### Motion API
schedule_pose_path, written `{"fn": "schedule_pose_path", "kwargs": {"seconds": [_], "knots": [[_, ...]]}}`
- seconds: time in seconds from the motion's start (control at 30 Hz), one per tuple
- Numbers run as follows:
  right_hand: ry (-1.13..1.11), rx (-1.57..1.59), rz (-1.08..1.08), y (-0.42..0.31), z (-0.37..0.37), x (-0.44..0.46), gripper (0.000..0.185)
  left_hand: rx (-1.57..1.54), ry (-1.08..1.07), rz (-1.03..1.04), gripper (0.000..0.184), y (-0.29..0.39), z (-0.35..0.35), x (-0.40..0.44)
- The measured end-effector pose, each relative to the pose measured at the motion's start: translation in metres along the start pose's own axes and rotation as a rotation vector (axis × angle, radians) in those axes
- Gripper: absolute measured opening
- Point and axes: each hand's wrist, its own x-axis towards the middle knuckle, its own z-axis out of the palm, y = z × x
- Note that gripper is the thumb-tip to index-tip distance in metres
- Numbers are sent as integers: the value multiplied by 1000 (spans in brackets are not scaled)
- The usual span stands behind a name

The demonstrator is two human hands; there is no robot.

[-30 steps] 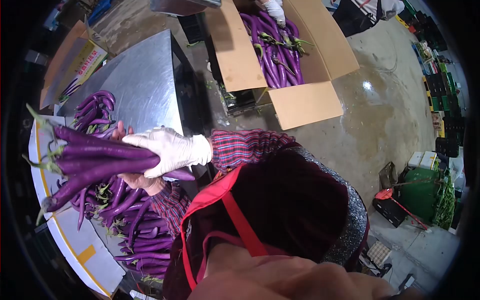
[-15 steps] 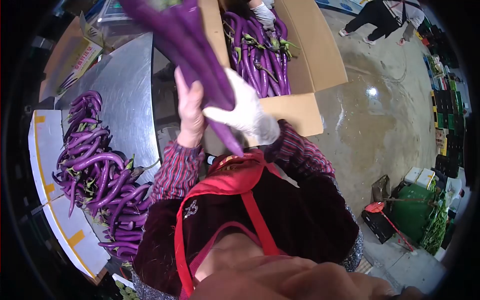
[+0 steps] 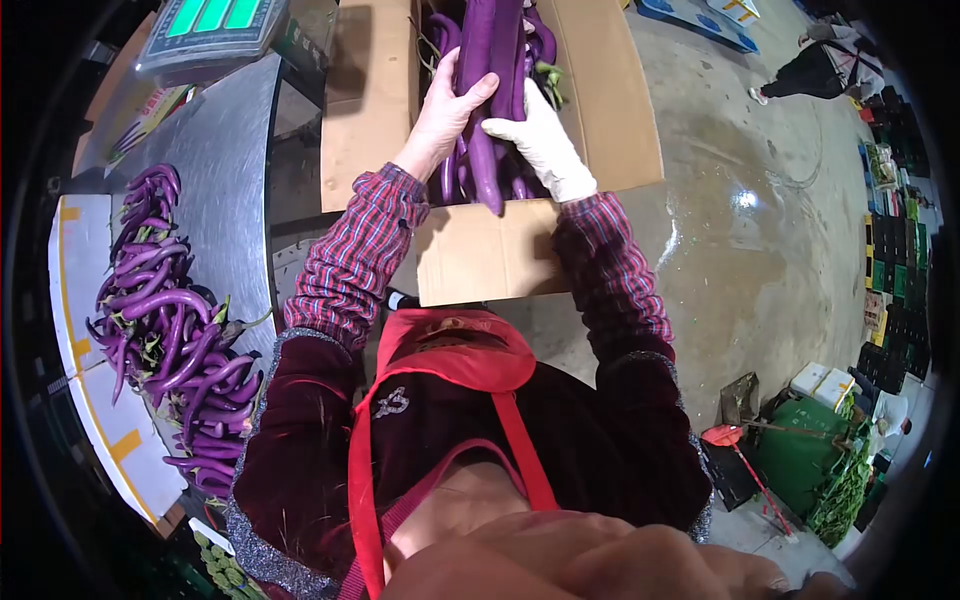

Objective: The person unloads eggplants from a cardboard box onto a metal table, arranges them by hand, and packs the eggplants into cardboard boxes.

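A bundle of long purple eggplants (image 3: pixel 483 135) is held between my two hands, over the open cardboard box (image 3: pixel 490 258). My bare left hand (image 3: pixel 447 112) is wrapped round the bundle's left side, thumb across the front. On the other side my right hand (image 3: pixel 545 148), in a white glove, grips the bundle with its thumb toward me; its fingers are partly hidden. More eggplants (image 3: pixel 447 182) lie in the box beneath, mostly covered by the bundle and my hands.
A heap of eggplants (image 3: pixel 180 330) lies on the left beside the metal table (image 3: pixel 225 170). A scale with a lit green display (image 3: pixel 212 15) stands at the upper left. Another person (image 3: pixel 815 68) is at the upper right. A green bin (image 3: pixel 800 455) stands on the floor (image 3: pixel 735 270) at the right.
My hands have moved the eggplants forward, from in front of my chest to over the box. The bundle has turned from slanting to nearly in line with the box. The view has shifted.
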Motion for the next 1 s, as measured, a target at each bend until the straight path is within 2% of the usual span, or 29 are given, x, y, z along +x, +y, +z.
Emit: {"fn": "schedule_pose_path", "kwargs": {"seconds": [0.07,0.13,0.17,0.27,0.43,0.47,0.53,0.57,0.67,0.7,0.8,0.93,1.0], "knots": [[-11,58,-5,22,-2,5,63,14,52,-65,72,-10,-5,-2],[2,64,76,36,1,5,61,37,152,-206,65,-19,-12,-6],[12,67,116,42,2,5,59,47,151,-206,65,-19,-14,-9],[71,50,110,55,3,3,58,-118,163,-365,59,-26,-21,-15],[183,-16,77,32,-21,5,52,56,203,-338,61,-55,-45,-9],[174,-17,86,19,-27,5,52,104,219,-265,58,-54,-40,-5],[231,-304,4,-3,-39,4,44,198,255,-118,53,-50,-33,1],[218,-311,12,-2,-44,6,44,189,269,-121,53,-48,-35,2],[417,-426,121,1,-60,10,44,-88,213,-111,47,-43,-36,3],[412,-439,129,6,-66,11,44,-101,220,-117,47,-41,-36,3],[449,-413,274,23,-76,12,52,-184,321,-171,41,-36,-43,3],[478,-561,186,22,-59,15,56,20,336,-298,39,-49,-53,1],[493,-629,216,41,-55,14,58,17,342,-298,39,-55,-55,1]]}}
